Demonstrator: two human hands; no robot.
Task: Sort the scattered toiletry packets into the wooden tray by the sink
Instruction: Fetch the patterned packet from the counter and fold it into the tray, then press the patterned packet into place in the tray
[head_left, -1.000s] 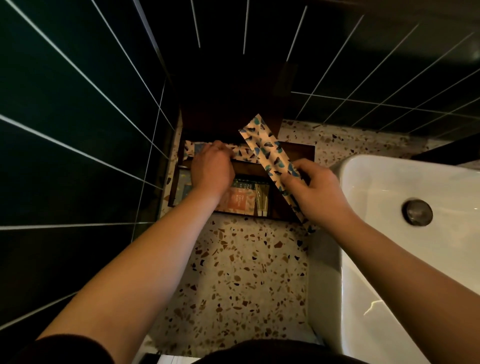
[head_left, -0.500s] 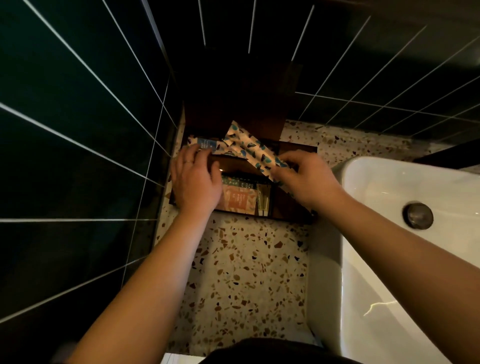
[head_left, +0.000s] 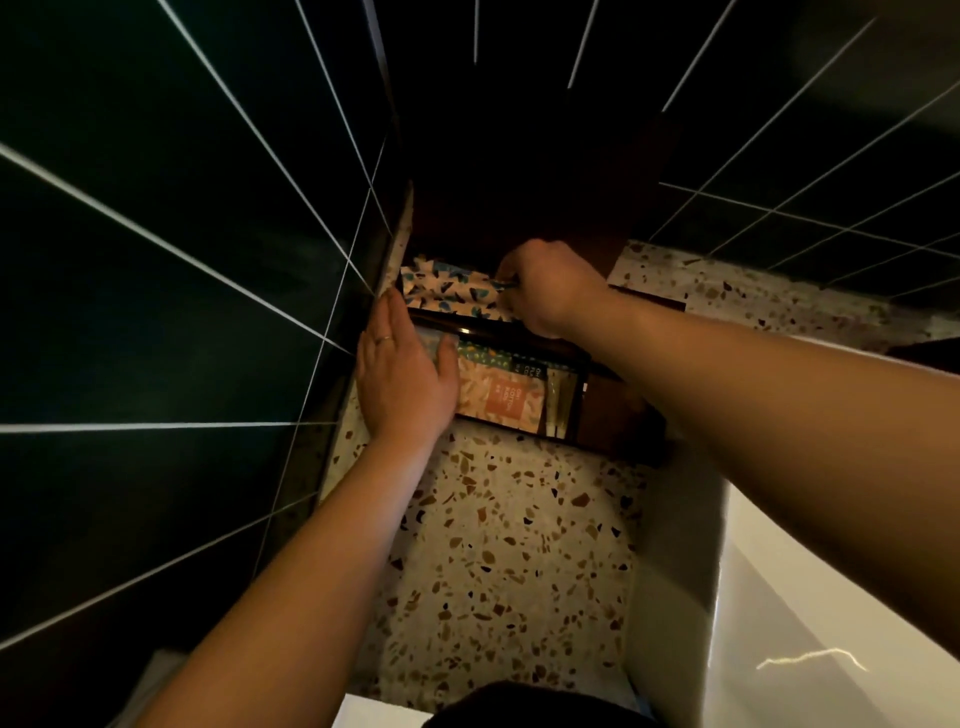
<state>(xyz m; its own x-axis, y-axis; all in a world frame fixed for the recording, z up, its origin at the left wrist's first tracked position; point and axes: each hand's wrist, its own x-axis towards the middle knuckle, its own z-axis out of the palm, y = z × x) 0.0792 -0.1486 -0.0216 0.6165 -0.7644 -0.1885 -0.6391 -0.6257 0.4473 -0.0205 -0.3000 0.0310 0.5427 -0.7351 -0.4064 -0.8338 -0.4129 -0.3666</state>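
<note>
The wooden tray (head_left: 613, 410) sat on the speckled surface (head_left: 519, 545), pushed into the corner of the dark tiled wall (head_left: 156, 312), with the white sink (head_left: 810, 623) just beside it on the right. A dark divider (head_left: 493, 332) split the tray into a far and a near compartment. The far compartment held long patterned packets (head_left: 447, 291) with blue and dark flecks, lying side by side. In the near compartment lay an orange packet (head_left: 506, 395) with a pale leaf print and a label, a black packet (head_left: 524, 364) with white lettering behind it, and beside them two small slim tubes (head_left: 556, 410) in clear wrap. The rightmost end of the near compartment showed bare wood.

A dark wooden box or shelf (head_left: 545, 182) stood right behind the tray and hung over its far edge, shading the far compartment.

The left hand (head_left: 402, 374) lay flat over the tray's left end, fingers straight and close together, a ring on one of them, holding nothing; its palm covered part of the orange packet and whatever lay left of it. The right hand (head_left: 545, 291) reached over the divider into the far compartment, fingers curled tight and pinched on the right end of the patterned packets, which lay level in the compartment under the fingertips. The right forearm crossed above the tray's right end and hid that corner.
</note>
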